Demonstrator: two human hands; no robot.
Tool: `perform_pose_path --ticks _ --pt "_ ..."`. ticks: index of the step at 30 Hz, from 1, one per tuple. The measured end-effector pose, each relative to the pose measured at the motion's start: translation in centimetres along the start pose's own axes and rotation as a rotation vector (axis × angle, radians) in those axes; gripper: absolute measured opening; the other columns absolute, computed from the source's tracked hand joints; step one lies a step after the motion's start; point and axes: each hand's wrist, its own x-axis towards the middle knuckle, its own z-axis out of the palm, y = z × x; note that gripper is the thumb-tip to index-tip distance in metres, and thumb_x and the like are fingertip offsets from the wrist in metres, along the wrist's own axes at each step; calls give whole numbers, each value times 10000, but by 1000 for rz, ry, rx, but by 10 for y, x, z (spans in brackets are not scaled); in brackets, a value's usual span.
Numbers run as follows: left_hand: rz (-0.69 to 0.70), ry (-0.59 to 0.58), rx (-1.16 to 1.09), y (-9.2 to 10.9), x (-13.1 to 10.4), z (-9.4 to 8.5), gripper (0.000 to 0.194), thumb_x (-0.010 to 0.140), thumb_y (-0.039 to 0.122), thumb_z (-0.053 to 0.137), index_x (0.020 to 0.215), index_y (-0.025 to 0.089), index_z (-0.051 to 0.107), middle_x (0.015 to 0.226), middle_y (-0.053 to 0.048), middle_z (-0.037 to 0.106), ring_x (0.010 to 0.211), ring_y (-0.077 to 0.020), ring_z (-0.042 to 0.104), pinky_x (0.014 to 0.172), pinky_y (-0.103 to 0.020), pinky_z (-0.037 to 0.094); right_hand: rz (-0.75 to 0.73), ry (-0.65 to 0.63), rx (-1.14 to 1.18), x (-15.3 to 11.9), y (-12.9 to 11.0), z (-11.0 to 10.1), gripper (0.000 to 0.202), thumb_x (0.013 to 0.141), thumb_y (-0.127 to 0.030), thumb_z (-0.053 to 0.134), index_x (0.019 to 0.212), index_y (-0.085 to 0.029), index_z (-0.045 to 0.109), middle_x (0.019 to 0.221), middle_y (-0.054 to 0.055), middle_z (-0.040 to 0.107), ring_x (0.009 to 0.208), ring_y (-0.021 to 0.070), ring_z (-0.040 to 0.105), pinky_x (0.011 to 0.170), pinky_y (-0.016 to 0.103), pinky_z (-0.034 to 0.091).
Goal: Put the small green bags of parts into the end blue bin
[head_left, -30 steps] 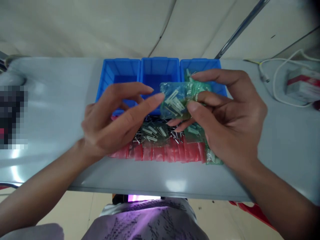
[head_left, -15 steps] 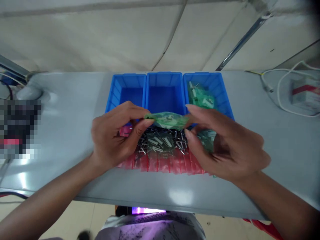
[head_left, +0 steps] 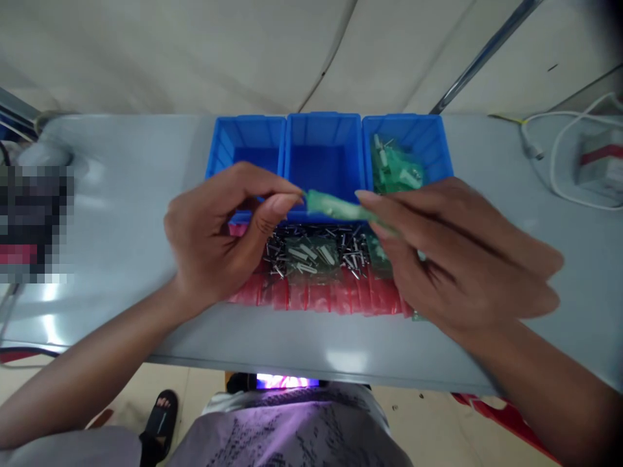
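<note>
A small green plastic bag (head_left: 335, 206) is stretched between my two hands above the front of the blue bins. My left hand (head_left: 219, 240) pinches its left corner between thumb and forefinger. My right hand (head_left: 467, 259) grips the other end between thumb and fingers, its outer fingers blurred and extended. Below the bag lie many loose metal screws (head_left: 354, 256) and a clear bag of white plastic plugs (head_left: 311, 256). In front of them is a row of red-edged zip bags (head_left: 318, 297). Another greenish bag (head_left: 378, 254) is partly hidden by my right hand.
Three blue bins stand side by side: left (head_left: 248, 133), middle (head_left: 325, 130) and right. Filled green bags (head_left: 396, 168) lie in the right bin (head_left: 433, 139). A white cable (head_left: 553, 152) and a box (head_left: 603, 162) sit at the table's right.
The green bag has tilted and narrowed in view, its right end lower. My right hand has turned, with its fingers straightening outward. The camera view has shifted, so the table appears higher.
</note>
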Motion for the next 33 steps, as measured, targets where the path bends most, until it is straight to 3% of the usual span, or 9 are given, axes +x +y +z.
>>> perform_pose_path --ticks 2,4,7,10,17,21,24,29,33 --pt "81 49 -2 -6 0 0 382 914 146 802 1271 251 716 1153 -20 736 862 -124 720 633 -259 567 -51 6 10 0 2 0 378 841 -98 786 1154 -311 796 870 -41 775 700 95 670 660 278 580" --pt "201 43 52 -12 1 0 613 865 125 838 1423 282 640 1330 -50 685 915 -159 751 643 -264 606 70 -15 140 0 1 0 458 864 -83 761 1264 -306 746 960 -39 780 641 70 652 581 248 570" --pt "381 35 237 -16 0 -3 603 868 101 800 1414 319 665 1358 -44 706 980 -209 763 799 -319 665 304 -92 420 -1 -3 0 474 873 -128 768 1301 -318 698 1069 -29 769 614 76 656 454 235 521" --pt "440 21 348 -16 -1 -9 496 895 103 767 1334 328 723 1280 -24 753 994 -216 762 798 -323 672 337 -179 474 0 -5 -2 365 898 -166 754 1241 -285 725 832 -47 723 572 84 621 427 233 471" --pt "326 -17 216 -11 1 -11 389 923 86 724 1262 274 764 1081 -24 790 826 -130 719 675 -259 580 -5 -200 326 4 1 -1 384 858 -109 750 1235 -175 766 1023 87 707 1025 175 639 605 271 596" --pt "6 74 98 1 -3 -4 171 894 273 845 1063 264 814 910 18 801 708 -144 704 570 -329 526 -43 -195 375 3 8 2 566 811 -104 789 1337 -304 724 1109 46 763 939 184 686 532 280 609" --pt "-201 33 55 6 -4 -2 149 889 383 857 906 249 795 821 4 773 665 -161 687 527 -361 503 -76 -141 339 0 11 2 541 796 -68 800 1283 -300 751 1032 13 788 791 142 690 573 269 614" --pt "77 -67 -195 -4 2 -1 60 932 157 777 908 212 772 784 11 734 714 -131 679 643 -314 580 73 -43 280 -4 8 2 345 820 -38 782 1101 -237 796 893 -9 769 717 113 707 570 258 593" --pt "90 -50 -261 -5 1 0 109 995 138 678 1003 212 757 789 26 696 702 -99 629 616 -265 549 104 -73 258 -5 3 0 587 867 -46 749 1360 -354 665 1257 -59 727 825 86 727 601 241 642"
